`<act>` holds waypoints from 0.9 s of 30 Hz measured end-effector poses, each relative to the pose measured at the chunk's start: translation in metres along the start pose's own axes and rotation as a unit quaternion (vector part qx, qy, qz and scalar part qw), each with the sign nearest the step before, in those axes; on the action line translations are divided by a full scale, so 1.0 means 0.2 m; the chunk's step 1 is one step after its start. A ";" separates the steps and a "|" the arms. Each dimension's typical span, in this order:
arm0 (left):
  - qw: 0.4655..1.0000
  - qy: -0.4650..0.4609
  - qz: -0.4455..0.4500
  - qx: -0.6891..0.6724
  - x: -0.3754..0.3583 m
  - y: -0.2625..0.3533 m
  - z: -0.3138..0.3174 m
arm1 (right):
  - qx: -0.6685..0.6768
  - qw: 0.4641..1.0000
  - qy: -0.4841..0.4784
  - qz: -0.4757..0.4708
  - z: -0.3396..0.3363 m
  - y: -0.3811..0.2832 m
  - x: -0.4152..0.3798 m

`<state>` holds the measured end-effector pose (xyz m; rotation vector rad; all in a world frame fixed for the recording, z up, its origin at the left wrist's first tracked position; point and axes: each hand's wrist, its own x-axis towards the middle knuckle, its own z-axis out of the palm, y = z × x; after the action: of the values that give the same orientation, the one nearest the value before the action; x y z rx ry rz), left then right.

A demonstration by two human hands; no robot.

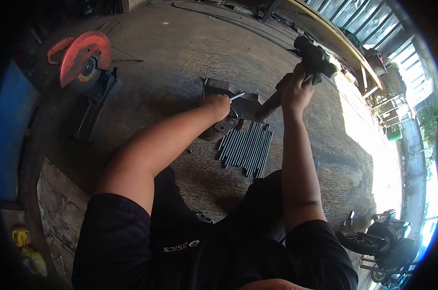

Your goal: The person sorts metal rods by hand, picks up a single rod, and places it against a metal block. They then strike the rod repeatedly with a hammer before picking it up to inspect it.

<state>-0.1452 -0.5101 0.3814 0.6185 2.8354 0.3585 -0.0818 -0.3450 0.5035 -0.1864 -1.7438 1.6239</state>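
My left hand point(218, 107) is closed around a thin metal rod point(237, 95), whose end sticks out to the right. It is over a dark steel block point(248, 107) on the ground; a curved piece of metal shows just below the fist. My right hand point(296, 94) is raised to the right of the block. It grips a dark, heavy-headed hammer-like tool point(316, 59), with a thick shaft slanting down-left toward the block. Several cut metal rods point(246, 149) lie side by side just below the block, in front of my legs.
At the left stands a cut-off saw with a red guard point(91, 53). A motorcycle point(385, 241) is at the lower right. Yellow items point(28, 249) lie at the lower left, beside a worn board point(57, 212). Long bars point(228, 19) run along the back.
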 end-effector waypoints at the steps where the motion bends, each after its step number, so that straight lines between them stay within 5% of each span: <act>1: 1.000 0.004 0.004 0.004 0.00 0.00 0.01 | -0.109 0.994 -0.006 -0.001 -0.01 0.13 -0.02; 3: 1.000 0.005 0.015 0.000 0.03 -0.02 0.05 | -0.219 0.976 -0.004 0.002 -0.05 0.38 -0.09; 6: 1.000 0.012 0.017 0.005 0.04 0.01 0.01 | -0.479 0.833 -0.217 0.176 -0.07 0.59 -0.08; 10: 1.000 0.002 -0.013 0.017 0.00 0.02 0.05 | -0.372 0.882 -0.181 0.224 -0.12 0.57 -0.13; 13: 0.999 0.020 -0.004 0.031 0.00 0.02 0.03 | -0.376 0.918 -0.099 0.081 -0.10 0.42 -0.01; 16: 0.999 0.025 0.001 0.035 0.01 0.01 0.05 | -0.090 0.995 -0.034 0.035 -0.02 -0.04 0.01; 20: 0.999 0.019 0.017 0.040 0.02 0.00 0.06 | -0.011 0.994 0.045 -0.096 0.03 -0.01 0.00; 22: 0.999 0.011 0.011 0.035 0.02 0.00 0.05 | -0.159 0.987 -0.011 -0.007 0.01 0.23 -0.08; 23: 0.999 0.007 0.005 0.031 0.02 0.01 0.05 | -0.382 0.914 -0.132 -0.029 -0.06 0.63 -0.06; 24: 0.999 0.005 0.011 0.033 0.01 0.01 0.08 | -0.578 0.777 -0.244 -0.048 -0.12 0.94 -0.02; 26: 0.998 0.047 0.013 0.042 0.04 0.00 0.11 | -0.478 0.844 -0.188 0.151 -0.08 0.59 -0.14; 27: 0.997 0.043 0.004 0.061 0.02 0.02 0.08 | -0.477 0.847 -0.186 0.143 -0.08 0.52 -0.13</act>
<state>-0.1432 -0.5019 0.3669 0.6519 2.9562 0.2201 -0.0925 -0.3273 0.3976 -0.6532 -2.8283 0.8409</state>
